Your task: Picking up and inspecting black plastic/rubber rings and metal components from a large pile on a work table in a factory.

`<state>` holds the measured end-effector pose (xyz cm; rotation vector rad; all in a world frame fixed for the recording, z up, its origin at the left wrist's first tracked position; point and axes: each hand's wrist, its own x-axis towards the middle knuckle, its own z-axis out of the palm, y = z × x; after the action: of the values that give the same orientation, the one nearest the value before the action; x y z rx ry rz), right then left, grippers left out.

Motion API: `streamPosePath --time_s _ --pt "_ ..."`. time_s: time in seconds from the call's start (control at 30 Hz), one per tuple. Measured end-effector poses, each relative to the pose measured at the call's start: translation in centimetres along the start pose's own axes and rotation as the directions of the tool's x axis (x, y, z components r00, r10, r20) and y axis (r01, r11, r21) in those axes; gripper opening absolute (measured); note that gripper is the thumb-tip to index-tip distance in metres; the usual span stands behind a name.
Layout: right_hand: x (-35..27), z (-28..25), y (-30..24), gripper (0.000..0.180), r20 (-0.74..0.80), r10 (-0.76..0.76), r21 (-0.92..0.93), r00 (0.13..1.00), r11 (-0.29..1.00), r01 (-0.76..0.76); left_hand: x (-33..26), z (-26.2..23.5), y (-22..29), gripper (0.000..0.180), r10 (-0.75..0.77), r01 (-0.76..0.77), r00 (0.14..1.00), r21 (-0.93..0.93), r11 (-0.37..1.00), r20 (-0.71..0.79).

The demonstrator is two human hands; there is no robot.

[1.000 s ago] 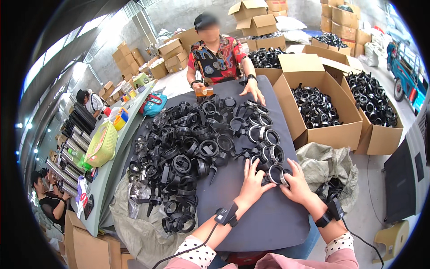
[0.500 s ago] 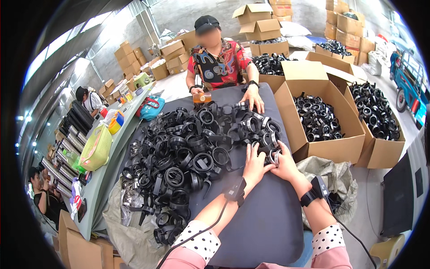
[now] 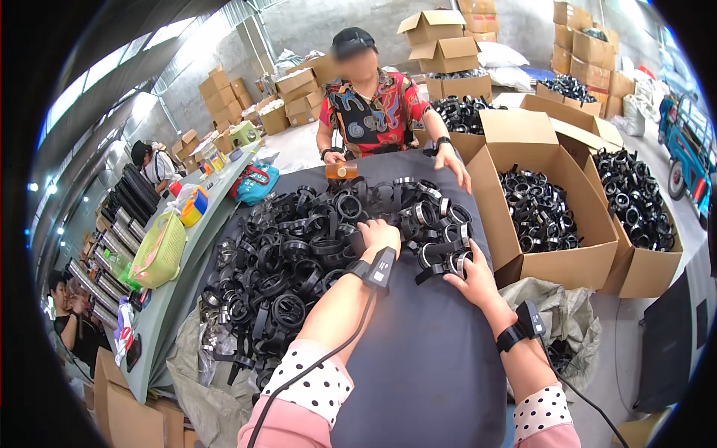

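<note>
A broad heap of black ring-shaped parts (image 3: 287, 310), several with flat tabs, covers the left and middle of the dark padded table (image 3: 418, 373). My left hand (image 3: 381, 236) reaches into the heap's right side, its fingers bent down over a black ring (image 3: 357, 243); its thumb is hidden. On the right, my right hand (image 3: 476, 278) has thumb and fingers around a black ring with a silver band (image 3: 458, 262). This ring lies against a small group of similar rings near the table's right edge.
Across the table a person (image 3: 373, 112) holds an orange-brown block (image 3: 341, 170); their other hand (image 3: 452, 166) is above the table's far right edge. Open cartons (image 3: 567, 265) of black rings stand at the right. At the left is a long side table (image 3: 179, 257) with a green basket (image 3: 159, 254).
My left hand has moved left from beside the right hand to the heap. My right hand stays at the rings. The other person's free hand has lifted off the rings towards the right.
</note>
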<state>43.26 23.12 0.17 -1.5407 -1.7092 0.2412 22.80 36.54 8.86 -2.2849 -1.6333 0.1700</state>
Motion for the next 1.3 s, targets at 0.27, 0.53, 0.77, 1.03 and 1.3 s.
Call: streamPosePath --time_s 0.27,0.53,0.77,1.03,1.3 --pt "-0.4 0.3 0.4 0.045 -0.046 -0.003 0.041 0.999 0.999 0.005 -3.7 -4.1 -4.7 0.019 0.072 -0.059 0.996 -0.209 0.976 0.057" --pt "-1.0 0.4 0.2 0.042 -0.169 -0.123 -0.083 0.978 0.990 0.110 -14.2 -8.7 -13.5 0.037 -0.008 -0.051 0.987 -0.364 0.930 -0.159" --pt "-4.2 -1.6 -4.7 0.036 -0.186 -0.292 -0.223 0.938 0.942 0.249 -27.9 -6.8 -10.9 0.020 -0.053 -0.367 0.900 -0.817 0.444 -0.433" --pt "-5.7 -3.3 -11.0 0.039 -0.270 0.058 0.250 0.961 0.968 0.012 -40.2 3.5 -4.0 0.035 0.243 0.167 0.958 -0.985 -0.048 0.151" --pt "-16.2 -1.5 -19.2 0.053 0.086 -0.041 0.152 0.995 0.988 0.028 -40.7 3.9 -5.4 0.032 -0.121 -0.109 0.975 -0.874 0.473 -0.187"
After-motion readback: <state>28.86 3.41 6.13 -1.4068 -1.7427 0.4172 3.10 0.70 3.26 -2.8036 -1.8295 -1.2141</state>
